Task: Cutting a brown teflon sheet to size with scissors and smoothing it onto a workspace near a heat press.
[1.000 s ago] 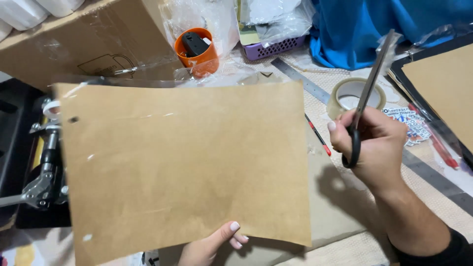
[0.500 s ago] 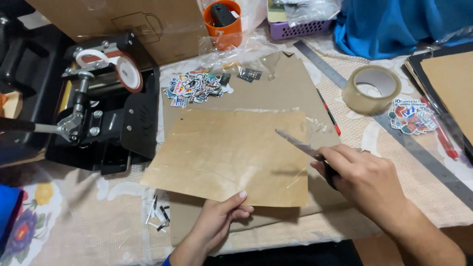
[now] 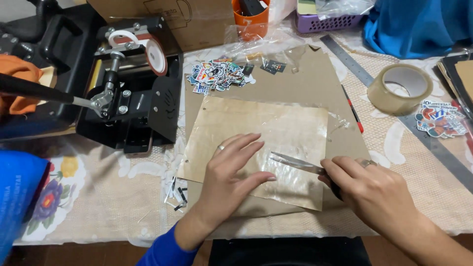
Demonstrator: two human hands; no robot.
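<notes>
Scissors (image 3: 298,164) clenched in right hand (image 3: 372,192), blades closed; left hand (image 3: 231,170) flat, released, pinning glossy brown sheet (image 3: 256,148); best kept pressed flat.

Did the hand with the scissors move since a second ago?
Yes. The right hand came down from beside the tape roll, scissors raised, to lay them flat on the brown sheet.

press (image 3: 133,93) left | sheet (image 3: 256,143) centre | tape roll (image 3: 400,88) right | stickers (image 3: 217,75) behind sheet

scissors (image 3: 295,163) handles hidden in right hand (image 3: 374,189), stickers (image 3: 217,75) unreadable
</notes>
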